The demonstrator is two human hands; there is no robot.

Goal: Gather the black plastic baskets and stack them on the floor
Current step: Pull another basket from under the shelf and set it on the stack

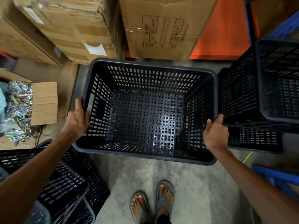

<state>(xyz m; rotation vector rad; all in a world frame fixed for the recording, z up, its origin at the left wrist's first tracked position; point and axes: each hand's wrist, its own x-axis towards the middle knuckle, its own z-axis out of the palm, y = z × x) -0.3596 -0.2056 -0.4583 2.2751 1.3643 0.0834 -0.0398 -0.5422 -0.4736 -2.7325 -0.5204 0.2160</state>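
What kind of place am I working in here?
Probably a warehouse or stockroom: taped cardboard cartons are stacked ahead, an open box of loose metal hardware sits at left, the floor is concrete, and blue racking stands at right. The left hand and right hand grip the black basket.

Left hand point(79, 121), right hand point(216, 135), both forearms point(242, 172) bare; down below, grey flip-flops point(161, 206) on both feet, toes out, dark cloth point(162, 220) at the right ankle.

Glossy black plastic basket point(145, 113); matt cardboard boxes point(161, 26).
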